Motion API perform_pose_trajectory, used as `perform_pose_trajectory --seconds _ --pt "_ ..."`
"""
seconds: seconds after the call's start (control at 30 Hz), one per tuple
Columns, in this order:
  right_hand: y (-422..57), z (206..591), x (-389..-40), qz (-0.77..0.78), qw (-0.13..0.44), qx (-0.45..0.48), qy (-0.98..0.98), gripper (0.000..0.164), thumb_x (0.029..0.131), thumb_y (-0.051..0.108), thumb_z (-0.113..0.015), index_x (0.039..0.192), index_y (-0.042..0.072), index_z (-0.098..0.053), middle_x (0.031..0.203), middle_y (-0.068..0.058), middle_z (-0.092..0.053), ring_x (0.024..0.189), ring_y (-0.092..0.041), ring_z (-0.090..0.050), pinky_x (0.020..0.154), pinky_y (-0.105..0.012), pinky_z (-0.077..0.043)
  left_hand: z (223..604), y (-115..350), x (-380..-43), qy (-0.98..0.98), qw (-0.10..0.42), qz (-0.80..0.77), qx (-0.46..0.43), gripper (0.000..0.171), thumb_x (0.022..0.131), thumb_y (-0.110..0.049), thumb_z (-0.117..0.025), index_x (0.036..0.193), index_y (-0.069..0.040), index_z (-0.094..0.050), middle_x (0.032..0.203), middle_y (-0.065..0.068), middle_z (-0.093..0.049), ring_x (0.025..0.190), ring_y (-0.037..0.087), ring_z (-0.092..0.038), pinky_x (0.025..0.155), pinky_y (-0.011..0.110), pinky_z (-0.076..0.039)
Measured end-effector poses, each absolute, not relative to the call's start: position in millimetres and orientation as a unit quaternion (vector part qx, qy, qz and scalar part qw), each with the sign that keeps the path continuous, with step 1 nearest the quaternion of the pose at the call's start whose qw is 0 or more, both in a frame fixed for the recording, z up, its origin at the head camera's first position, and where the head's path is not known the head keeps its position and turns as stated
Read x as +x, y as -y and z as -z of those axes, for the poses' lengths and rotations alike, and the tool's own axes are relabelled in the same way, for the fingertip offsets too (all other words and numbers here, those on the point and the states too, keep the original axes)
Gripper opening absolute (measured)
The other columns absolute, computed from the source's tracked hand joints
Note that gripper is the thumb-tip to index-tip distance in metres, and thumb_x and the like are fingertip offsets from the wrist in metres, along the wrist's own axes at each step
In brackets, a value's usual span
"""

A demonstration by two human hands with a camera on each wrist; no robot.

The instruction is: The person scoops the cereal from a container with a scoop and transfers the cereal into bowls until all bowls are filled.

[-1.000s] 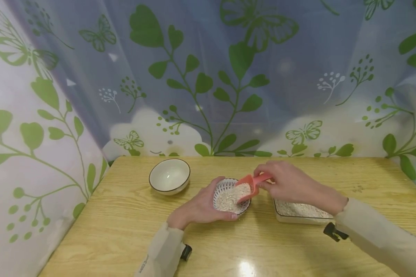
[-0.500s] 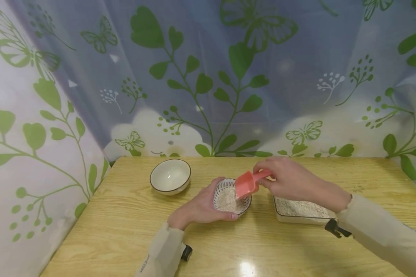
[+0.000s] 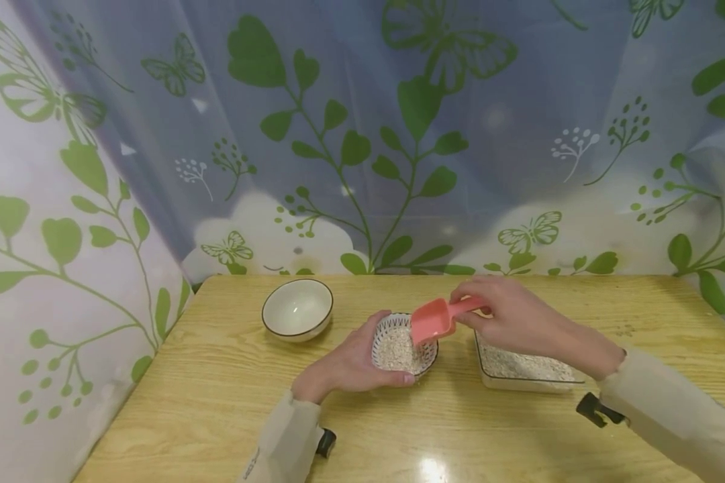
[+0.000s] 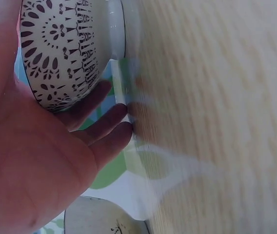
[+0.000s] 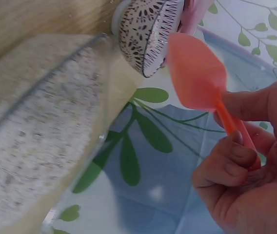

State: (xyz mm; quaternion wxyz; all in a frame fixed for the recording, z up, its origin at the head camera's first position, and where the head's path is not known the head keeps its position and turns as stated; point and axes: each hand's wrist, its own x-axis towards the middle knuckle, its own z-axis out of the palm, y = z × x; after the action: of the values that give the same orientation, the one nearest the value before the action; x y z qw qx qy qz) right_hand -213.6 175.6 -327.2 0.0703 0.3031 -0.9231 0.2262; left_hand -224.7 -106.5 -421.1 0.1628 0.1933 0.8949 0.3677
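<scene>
My left hand (image 3: 353,359) holds a small patterned bowl (image 4: 60,48), with the thumb on the near side and the fingers round the far side. Pale oat flakes (image 3: 395,350) lie in the bottom of the bowl. A pink scoop (image 3: 431,320) is tipped over the bowl's right rim, its back turned up in the head view. My right hand (image 3: 510,314) pinches the scoop's handle between thumb and curled fingers. In the right wrist view the scoop's blade overlaps the bowl's edge, and its inside is hidden.
A rectangular dish (image 3: 528,385) of oat flakes stands at the right, partly under my right forearm. A larger white bowl (image 3: 296,308) with a dark rim stands at the back left. Behind the wooden table (image 3: 393,436) hangs a leaf-patterned curtain (image 3: 362,134).
The scoop has turned over, and the flakes that lay in it have gone into the bowl. My right hand has since shifted slightly right. The left hand has stayed put.
</scene>
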Motion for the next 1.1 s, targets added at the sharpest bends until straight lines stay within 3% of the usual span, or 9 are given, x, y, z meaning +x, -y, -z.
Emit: perform_pose_trajectory --seconds 0.17,0.33,0.53,0.63,0.83,1.1 --pt "-188.4 339.3 -213.0 -0.325 0.026 0.25 0.912 0.018 0.096 0.018 -0.071 0.114 0.016 -0.072 0.112 -0.006 -0.073 0.09 -0.017 -0.069 0.072 -0.03 -0.055 417.4 106.2 -222.2 -0.902 0.156 -0.349 0.201 0.123 0.075 -0.06 -0.083 0.166 -0.019 -0.01 0.168 0.015 -0.024 0.154 0.039 -0.027 0.121 0.063 -0.029" --pt "-201.9 350.3 -208.7 -0.397 -0.001 0.205 0.895 0.023 0.097 0.019 -0.07 0.119 0.013 -0.07 0.106 -0.01 -0.076 0.072 -0.014 -0.064 0.061 -0.026 -0.05 413.5 105.3 -221.1 -0.911 0.128 -0.328 0.215 0.12 0.074 -0.065 -0.081 0.165 -0.025 -0.013 0.166 0.012 -0.027 0.15 0.036 -0.033 0.116 0.064 -0.036" --pt "-220.0 365.4 -203.2 -0.456 0.002 0.192 0.869 0.022 0.097 0.015 -0.07 0.119 0.012 -0.07 0.102 -0.013 -0.077 0.065 -0.011 -0.058 0.055 -0.025 -0.045 410.8 100.9 -217.1 -0.932 0.047 -0.272 0.234 0.112 0.076 -0.075 -0.072 0.164 -0.034 -0.017 0.171 -0.001 -0.019 0.156 0.034 -0.023 0.119 0.067 -0.029" --pt "-229.7 370.7 -200.2 -0.461 0.022 0.2 0.864 0.021 0.097 0.012 -0.07 0.118 0.011 -0.07 0.095 -0.009 -0.077 0.063 -0.011 -0.057 0.054 -0.026 -0.043 408.1 97.0 -214.3 -0.941 0.009 -0.236 0.241 0.107 0.079 -0.079 -0.065 0.164 -0.034 -0.019 0.172 -0.003 -0.018 0.158 0.036 -0.019 0.119 0.071 -0.025" --pt "-252.8 375.2 -195.0 -0.465 0.041 0.189 0.864 0.022 0.097 0.011 -0.07 0.119 0.01 -0.069 0.088 0.011 -0.076 0.062 -0.011 -0.053 0.053 -0.028 -0.039 402.0 85.8 -209.0 -0.946 -0.027 -0.195 0.258 0.102 0.081 -0.082 -0.058 0.163 -0.032 -0.023 0.171 0.001 -0.024 0.157 0.037 -0.022 0.118 0.069 -0.028" --pt "-282.3 383.2 -189.2 -0.479 0.042 0.15 0.864 0.022 0.098 0.011 -0.068 0.12 0.011 -0.068 0.077 0.011 -0.072 0.046 -0.014 -0.032 0.041 -0.031 -0.032 397.7 67.3 -203.7 -0.936 -0.041 -0.199 0.288 0.096 0.084 -0.078 -0.057 0.162 -0.03 -0.027 0.168 0.004 -0.029 0.156 0.034 -0.026 0.121 0.061 -0.031"
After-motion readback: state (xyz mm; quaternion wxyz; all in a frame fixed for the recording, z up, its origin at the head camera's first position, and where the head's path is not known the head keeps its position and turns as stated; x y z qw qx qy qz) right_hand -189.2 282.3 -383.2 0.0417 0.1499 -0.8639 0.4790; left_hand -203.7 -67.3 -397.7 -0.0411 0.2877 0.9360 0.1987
